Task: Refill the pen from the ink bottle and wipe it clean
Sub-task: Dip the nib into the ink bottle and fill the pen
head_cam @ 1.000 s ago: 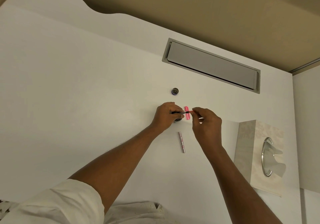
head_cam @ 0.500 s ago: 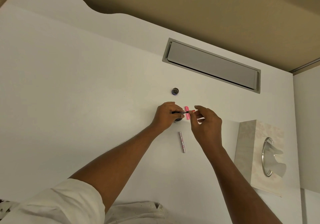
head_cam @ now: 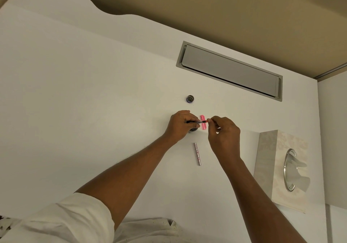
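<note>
White worktop (head_cam: 93,96), tissue box (head_cam: 277,167) at right. I note the left hand (head_cam: 180,125) gripping the pen (head_cam: 197,122) directly over the ink bottle (head_cam: 193,129). The right hand (head_cam: 223,135) has its fingers (head_cam: 211,120) pinching the pen's other end. A silver tube (head_cam: 197,153) lies nearby.

Wide head view — forward and down, seemingly near the desk (head_cam: 78,96).
</note>
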### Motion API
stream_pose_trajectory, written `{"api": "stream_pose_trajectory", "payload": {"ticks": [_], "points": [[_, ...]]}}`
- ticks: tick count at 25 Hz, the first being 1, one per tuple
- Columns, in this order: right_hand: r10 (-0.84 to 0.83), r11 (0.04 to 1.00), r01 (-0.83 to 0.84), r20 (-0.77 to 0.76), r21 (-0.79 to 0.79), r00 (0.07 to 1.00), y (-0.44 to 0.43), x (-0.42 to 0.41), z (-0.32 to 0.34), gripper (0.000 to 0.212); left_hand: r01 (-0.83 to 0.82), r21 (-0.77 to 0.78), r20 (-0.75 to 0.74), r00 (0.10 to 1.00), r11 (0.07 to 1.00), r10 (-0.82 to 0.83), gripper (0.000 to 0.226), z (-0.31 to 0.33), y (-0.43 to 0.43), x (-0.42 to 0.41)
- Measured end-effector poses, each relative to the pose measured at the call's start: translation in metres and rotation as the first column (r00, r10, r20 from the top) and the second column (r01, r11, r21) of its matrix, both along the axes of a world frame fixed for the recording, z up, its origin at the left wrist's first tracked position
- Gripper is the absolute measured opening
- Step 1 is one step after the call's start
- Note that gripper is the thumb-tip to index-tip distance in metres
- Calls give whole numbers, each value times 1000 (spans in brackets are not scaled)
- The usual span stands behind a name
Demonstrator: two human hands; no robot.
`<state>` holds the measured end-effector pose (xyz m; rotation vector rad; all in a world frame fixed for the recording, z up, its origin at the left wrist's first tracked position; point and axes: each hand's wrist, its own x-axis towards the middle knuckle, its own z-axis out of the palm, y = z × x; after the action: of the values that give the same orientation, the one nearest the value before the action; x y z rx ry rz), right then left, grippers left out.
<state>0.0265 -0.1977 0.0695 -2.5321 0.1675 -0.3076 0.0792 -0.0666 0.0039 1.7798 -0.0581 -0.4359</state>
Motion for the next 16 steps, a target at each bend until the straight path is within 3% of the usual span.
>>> {"api": "stream_pose_trajectory", "payload": {"ticks": [6,16], "points": [[-29,992,30,-11,124,1000,2,-1,3,16,-1,6,-14,1000,1000,1,17,0,0,1],[24,998,-23,16,-54,1000,-4,1,-10,11,6,17,-20,1000,1000,-6,15,-6,-1,1]]}}
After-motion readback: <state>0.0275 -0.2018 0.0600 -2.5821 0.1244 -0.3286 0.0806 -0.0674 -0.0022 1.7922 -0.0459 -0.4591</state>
